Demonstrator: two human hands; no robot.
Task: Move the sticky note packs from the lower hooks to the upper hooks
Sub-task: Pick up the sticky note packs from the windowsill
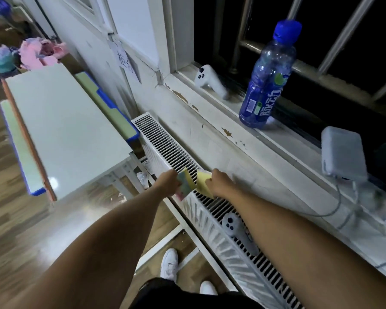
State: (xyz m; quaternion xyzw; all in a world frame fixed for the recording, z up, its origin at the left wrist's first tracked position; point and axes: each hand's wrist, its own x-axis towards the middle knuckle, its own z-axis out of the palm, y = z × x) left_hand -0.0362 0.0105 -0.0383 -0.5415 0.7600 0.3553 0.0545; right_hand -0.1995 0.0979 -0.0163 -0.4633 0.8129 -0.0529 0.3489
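Head view looks down over my two bare arms, both stretched out to the top of a white radiator (pixel 165 143) under the window. My left hand (pixel 166 182) is closed around a sticky note pack (pixel 184 182) with greenish and pink layers, held at the near left edge of the radiator grille. My right hand (pixel 221 182) is just beside it to the right, its fingers (pixel 208 180) pinched on a yellow sticky note pack (pixel 203 182) that hangs down over the grille. The two packs are close together, almost touching; motion blur hides their edges, and I cannot see any hooks from here.

Nearer to me on the radiator lies a grey controller (pixel 232 224), partly under my right forearm. On the window sill (pixel 210 121) to the right stand a blue plastic bottle (pixel 266 76), a white controller (pixel 210 80) farther off, and a grey power bank (pixel 342 152) with a cable trailing from it. To the left is a pale bench (pixel 60 126) with blue-edged chairs against it. My white shoes (pixel 169 264) show on the wooden floor below.
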